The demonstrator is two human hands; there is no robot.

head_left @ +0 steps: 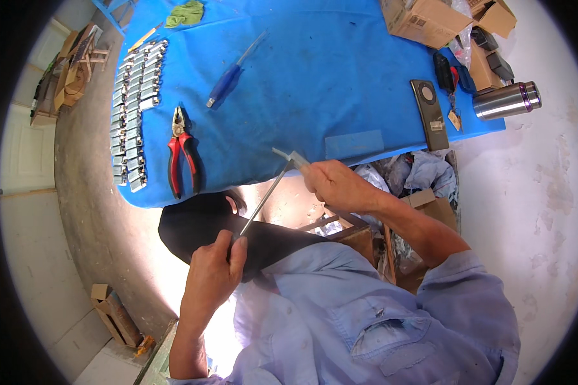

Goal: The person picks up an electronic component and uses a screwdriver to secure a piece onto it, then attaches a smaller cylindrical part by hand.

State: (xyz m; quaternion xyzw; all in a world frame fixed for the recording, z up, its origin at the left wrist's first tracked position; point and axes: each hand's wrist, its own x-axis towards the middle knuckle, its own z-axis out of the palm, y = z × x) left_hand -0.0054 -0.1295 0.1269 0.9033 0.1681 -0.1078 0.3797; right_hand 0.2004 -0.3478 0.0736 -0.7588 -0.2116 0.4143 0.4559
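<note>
Rod (262, 206) | juts from left hand (213, 269) | piece (297, 159) | at right hand's (340, 186) fingertips

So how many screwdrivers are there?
1 for sure: the long blue-handled screwdriver, lying on the blue cloth beyond the red-and-black pliers. The left hand holds a thin metal rod that may be another; the hand hides its near end.

two hands (340, 185), one rod (264, 201), one pliers (178, 132), one flask (506, 101)
</note>
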